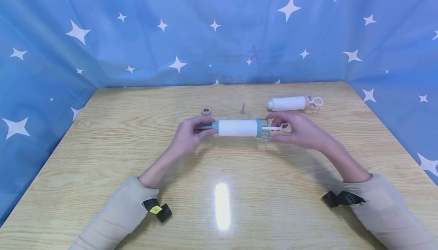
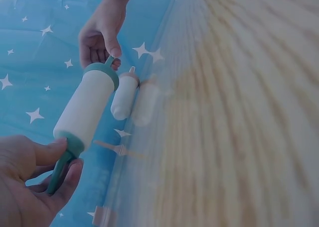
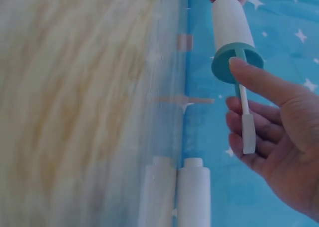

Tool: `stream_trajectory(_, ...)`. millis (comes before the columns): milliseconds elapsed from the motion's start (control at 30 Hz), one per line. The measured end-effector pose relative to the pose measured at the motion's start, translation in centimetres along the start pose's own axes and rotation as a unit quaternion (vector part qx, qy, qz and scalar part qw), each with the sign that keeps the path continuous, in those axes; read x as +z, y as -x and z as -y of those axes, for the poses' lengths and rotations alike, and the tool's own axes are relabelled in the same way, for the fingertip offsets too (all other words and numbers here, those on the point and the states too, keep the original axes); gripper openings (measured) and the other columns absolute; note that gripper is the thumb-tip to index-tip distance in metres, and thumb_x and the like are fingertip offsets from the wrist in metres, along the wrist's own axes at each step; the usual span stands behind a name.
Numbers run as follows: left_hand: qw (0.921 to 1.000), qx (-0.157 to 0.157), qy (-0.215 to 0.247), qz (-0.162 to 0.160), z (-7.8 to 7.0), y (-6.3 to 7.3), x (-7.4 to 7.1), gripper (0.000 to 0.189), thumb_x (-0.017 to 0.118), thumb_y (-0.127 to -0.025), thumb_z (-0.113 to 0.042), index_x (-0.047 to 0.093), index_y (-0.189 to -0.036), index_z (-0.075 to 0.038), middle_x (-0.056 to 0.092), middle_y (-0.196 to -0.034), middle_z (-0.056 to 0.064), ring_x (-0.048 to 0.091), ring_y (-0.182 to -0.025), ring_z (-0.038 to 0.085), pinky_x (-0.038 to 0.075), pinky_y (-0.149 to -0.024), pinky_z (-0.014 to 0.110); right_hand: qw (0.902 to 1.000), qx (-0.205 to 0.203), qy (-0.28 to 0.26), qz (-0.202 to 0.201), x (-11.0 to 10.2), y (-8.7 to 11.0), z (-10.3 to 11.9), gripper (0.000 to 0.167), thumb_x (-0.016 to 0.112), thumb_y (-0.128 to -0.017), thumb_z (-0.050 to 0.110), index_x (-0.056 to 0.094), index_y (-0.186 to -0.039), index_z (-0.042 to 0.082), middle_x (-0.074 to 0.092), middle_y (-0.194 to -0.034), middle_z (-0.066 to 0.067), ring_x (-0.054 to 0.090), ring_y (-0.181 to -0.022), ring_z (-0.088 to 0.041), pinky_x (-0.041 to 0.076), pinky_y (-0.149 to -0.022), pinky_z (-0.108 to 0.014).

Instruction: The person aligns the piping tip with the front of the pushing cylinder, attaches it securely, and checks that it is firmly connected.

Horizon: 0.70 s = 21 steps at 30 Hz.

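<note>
A large syringe (image 1: 237, 128) with a white barrel, teal collar and teal nozzle is held level over the table between both hands. My left hand (image 1: 191, 134) pinches its tapered teal nozzle (image 2: 62, 165) between thumb and fingers. At the other end my right hand (image 1: 297, 130) grips the teal frame (image 3: 240, 55) behind the collar, thumb on one side and fingers on the other. A white plunger rod (image 3: 244, 100) passes out of that frame, its flat end (image 3: 248, 132) near the curled fingers. Part of the nozzle is hidden by the left fingers.
A second white syringe (image 1: 287, 103) with a pinkish collar and ring handle lies at the back right, its front end bare. Behind the held syringe are a small pinkish ring (image 1: 206, 111) and a pinkish nozzle-like piece (image 1: 243, 109). A blue star-patterned curtain (image 1: 219, 45) borders the wooden table (image 1: 267, 204).
</note>
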State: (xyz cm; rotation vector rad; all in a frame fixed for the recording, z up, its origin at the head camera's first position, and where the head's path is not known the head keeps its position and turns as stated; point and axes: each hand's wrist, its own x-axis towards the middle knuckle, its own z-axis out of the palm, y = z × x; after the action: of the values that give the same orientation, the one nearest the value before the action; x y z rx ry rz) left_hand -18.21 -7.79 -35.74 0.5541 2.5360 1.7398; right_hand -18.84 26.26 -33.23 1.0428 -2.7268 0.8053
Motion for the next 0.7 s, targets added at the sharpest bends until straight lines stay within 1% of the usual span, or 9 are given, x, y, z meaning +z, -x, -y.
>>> stream_trajectory(300, 0.9998, -0.009, -0.013, 0.014, 0.5, -0.2, -0.2, 0.031, 0.076, -0.090, -0.003, 0.070, -0.119, 0.003, 0.069, -0.120, 0.018, 0.070, -0.103, 0.030, 0.061, -0.085, 0.035, 0.9998, 0.012, -0.010, 0.009, 0.6, 0.0, -0.4, 0.052, 0.088, -0.079, 0.014, 0.064, -0.122, -0.002, 0.073, -0.092, 0.000, 0.068, -0.086, -0.015, 0.060, -0.079, -0.039)
stream_trajectory(567, 0.9994, -0.016, -0.020, 0.023, 0.8, -0.4, -0.3, 0.032, 0.077, -0.089, -0.004, 0.070, -0.119, 0.002, 0.068, -0.121, 0.017, 0.070, -0.104, 0.029, 0.060, -0.086, 0.034, 0.9999, 0.012, -0.008, 0.009, 1.2, -0.2, -1.0, 0.054, 0.089, -0.077, 0.014, 0.064, -0.123, -0.002, 0.072, -0.090, 0.003, 0.068, -0.085, -0.014, 0.059, -0.077, -0.037)
stream_trajectory(700, 0.9992, -0.018, -0.021, 0.029, 1.0, -0.5, -0.4, 0.032, 0.077, -0.089, -0.004, 0.070, -0.120, 0.003, 0.068, -0.121, 0.018, 0.069, -0.106, 0.030, 0.060, -0.089, 0.035, 0.9996, 0.020, -0.014, 0.014, 1.4, -0.3, -1.1, 0.055, 0.089, -0.078, 0.015, 0.064, -0.124, -0.003, 0.072, -0.090, 0.002, 0.068, -0.085, -0.015, 0.059, -0.078, -0.038)
